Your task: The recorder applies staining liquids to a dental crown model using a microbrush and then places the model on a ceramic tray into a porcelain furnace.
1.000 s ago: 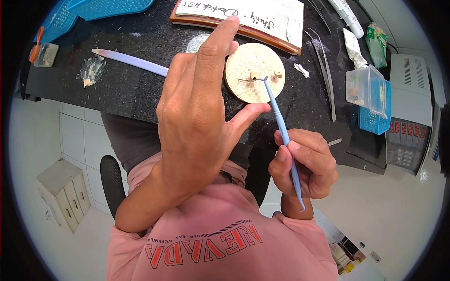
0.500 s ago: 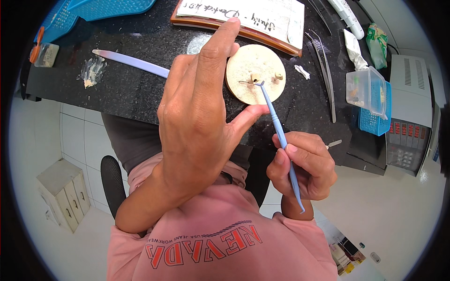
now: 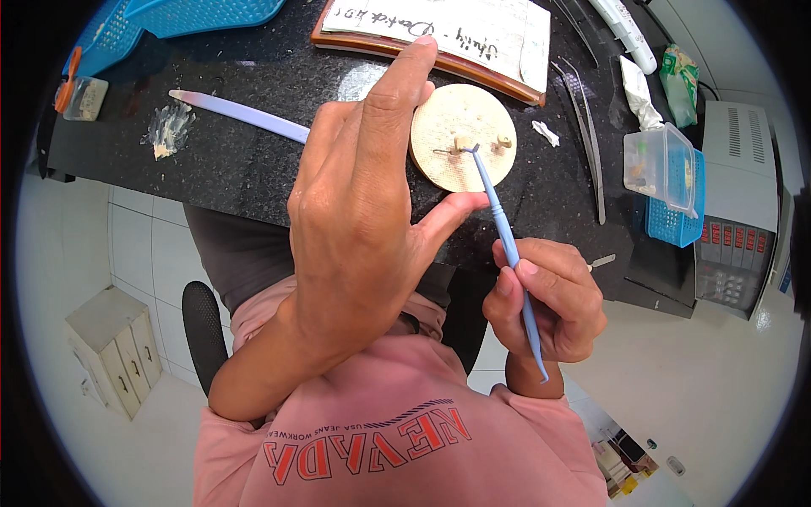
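A round cream-coloured disc (image 3: 460,106) with fine holes sits in the grip of my left hand (image 3: 359,194). My left thumb presses its near edge, and the fingers reach along its left side with the index finger stretched out past it. Two small beige tooth-like pieces stand on the disc, a left one (image 3: 462,144) and a right one (image 3: 504,141); a thin pin lies beside the left one. My right hand (image 3: 549,296) pinches a slim blue double-ended dental tool (image 3: 500,221) like a pen. Its forked tip is at the left piece; whether it touches, I cannot tell.
Across the dark speckled table lie a lilac spatula (image 3: 241,114), metal tweezers (image 3: 583,135) and a brown-edged board (image 3: 422,52) with paper. Blue baskets (image 3: 198,15) stand far left. At right are a clear tub (image 3: 655,165) and a grey machine (image 3: 739,169).
The disc and my left hand have shifted very slightly to the right and nearer. The blue tool's tip stays by the left piece, with my right hand almost still.
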Available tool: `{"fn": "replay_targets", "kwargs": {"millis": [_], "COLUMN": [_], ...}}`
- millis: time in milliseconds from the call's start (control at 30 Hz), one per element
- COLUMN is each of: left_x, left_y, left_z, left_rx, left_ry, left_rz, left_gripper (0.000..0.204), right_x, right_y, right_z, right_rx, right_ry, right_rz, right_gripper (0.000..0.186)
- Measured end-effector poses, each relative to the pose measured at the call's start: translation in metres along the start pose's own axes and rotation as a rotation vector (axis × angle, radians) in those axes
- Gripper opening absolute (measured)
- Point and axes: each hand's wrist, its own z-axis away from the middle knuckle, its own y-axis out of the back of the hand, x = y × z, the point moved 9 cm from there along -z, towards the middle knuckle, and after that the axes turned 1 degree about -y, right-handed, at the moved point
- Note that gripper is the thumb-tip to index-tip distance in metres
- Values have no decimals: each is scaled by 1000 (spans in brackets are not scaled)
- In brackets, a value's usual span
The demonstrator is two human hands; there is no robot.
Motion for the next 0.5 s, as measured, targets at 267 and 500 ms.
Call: {"fn": "replay_targets", "kwargs": {"millis": [267,500], "left_x": [2,1], "left_y": [1,0], "left_z": [0,0], "left_rx": [8,14], "left_ry": [-19,-21], "left_rz": [1,8], "left_gripper": [96,97], "right_x": [0,1], "right_y": [0,0], "right_z": [-1,1], "right_rx": [-16,-15], "right_ry": [-24,-31], "right_rz": [4,1], "right_gripper": [29,29]}}
